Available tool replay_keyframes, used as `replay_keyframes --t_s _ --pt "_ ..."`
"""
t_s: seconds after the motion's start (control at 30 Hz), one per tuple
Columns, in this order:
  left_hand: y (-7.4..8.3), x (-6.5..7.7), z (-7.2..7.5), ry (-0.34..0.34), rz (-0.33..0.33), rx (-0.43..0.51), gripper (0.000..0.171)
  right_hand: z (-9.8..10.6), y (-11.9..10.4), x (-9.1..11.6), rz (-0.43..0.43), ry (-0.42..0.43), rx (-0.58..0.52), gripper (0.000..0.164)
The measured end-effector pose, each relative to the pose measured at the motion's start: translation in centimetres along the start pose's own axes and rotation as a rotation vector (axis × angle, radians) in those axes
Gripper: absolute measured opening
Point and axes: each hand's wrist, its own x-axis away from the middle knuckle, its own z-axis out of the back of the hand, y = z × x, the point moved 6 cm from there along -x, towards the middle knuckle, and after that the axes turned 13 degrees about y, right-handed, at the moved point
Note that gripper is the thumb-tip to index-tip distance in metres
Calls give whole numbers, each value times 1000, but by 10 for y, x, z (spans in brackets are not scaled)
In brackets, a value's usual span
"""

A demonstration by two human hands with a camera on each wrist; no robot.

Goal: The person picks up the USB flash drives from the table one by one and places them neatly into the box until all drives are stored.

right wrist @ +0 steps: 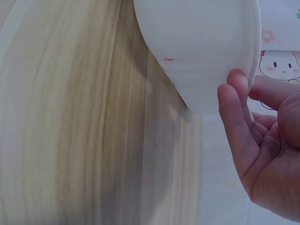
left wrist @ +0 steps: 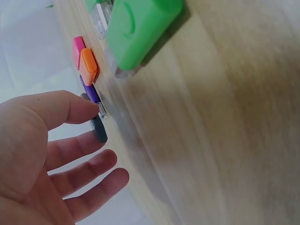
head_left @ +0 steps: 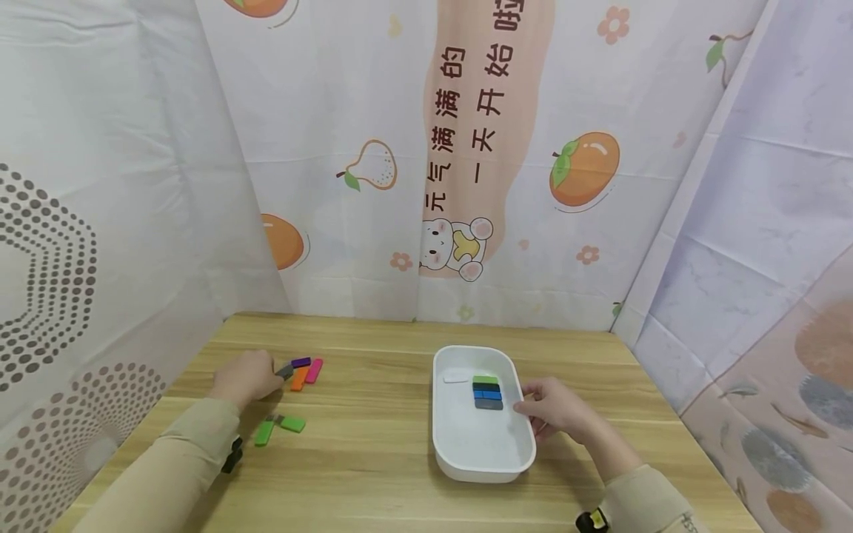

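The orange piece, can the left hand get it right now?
Probably yes: the left hand is close and nothing covers the orange piece, but that hand pinches a grey piece, so it might need to let go first.

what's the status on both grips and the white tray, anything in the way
Left grip pinching grey stick. Right grip holding white tray by one side. Possibly in the way: purple stick, orange stick close by.

beige sleeves (head_left: 156,474) are worn with black wrist pieces (head_left: 232,455), the right one marked with yellow.
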Motion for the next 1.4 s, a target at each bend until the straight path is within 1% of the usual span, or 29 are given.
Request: replay_keyframes --t_s 0.13,0.23,0.37,0.43,0.63,0.77,0.93,1.07,1.23,1.4 --pt "1 1 3 5 8 0 25 0 2 0 -9 9 5 41" --pt "2 1 3 17 19 2 30 0 2 -1 -13 16 11 43" --pt "7 -3 3 33 3 10 37 0 2 0 -11 14 18 42" --pt "12 -5 4 37 -13 8 36 1 1 0 -11 15 24 41" --pt "28 -8 7 51 -42 -14 33 1 2 0 -11 27 23 40" --pt "40 -9 7 58 -65 -1 32 1 2 -1 -14 22 20 41" --pt "56 -8 10 88 -104 3 27 1 3 -1 -17 24 19 41" --pt "70 -7 12 94 -147 17 23 1 3 0 -18 29 24 41" --pt "88 -2 14 126 -211 26 13 0 2 1 -16 27 26 38" --pt "105 2 14 158 -274 16 12 0 2 1 -20 26 25 40"
